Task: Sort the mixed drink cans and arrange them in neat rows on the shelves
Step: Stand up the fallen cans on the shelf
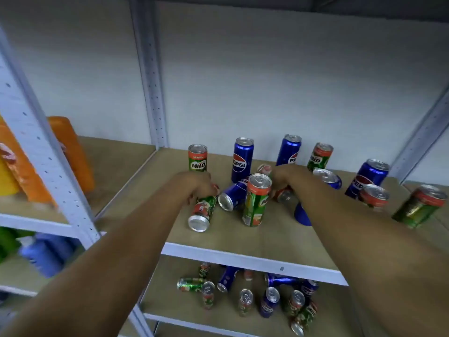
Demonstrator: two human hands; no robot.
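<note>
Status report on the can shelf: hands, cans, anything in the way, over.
Left hand grips a toppled Milo can. Right hand grips another lying can. Upright Milo can and a fallen Pepsi can crowd between them.

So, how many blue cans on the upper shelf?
6 blue cans: three upright at back, one lying centre, one behind the right forearm, one partly under it. Others possibly hidden.

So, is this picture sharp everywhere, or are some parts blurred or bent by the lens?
Head view: the upright Milo can and Pepsi can at the back read sharply; the bottles at the left edge and the cans on the lower shelf are soft; the wide lens bends the shelf posts, and both forearms look stretched.
</note>
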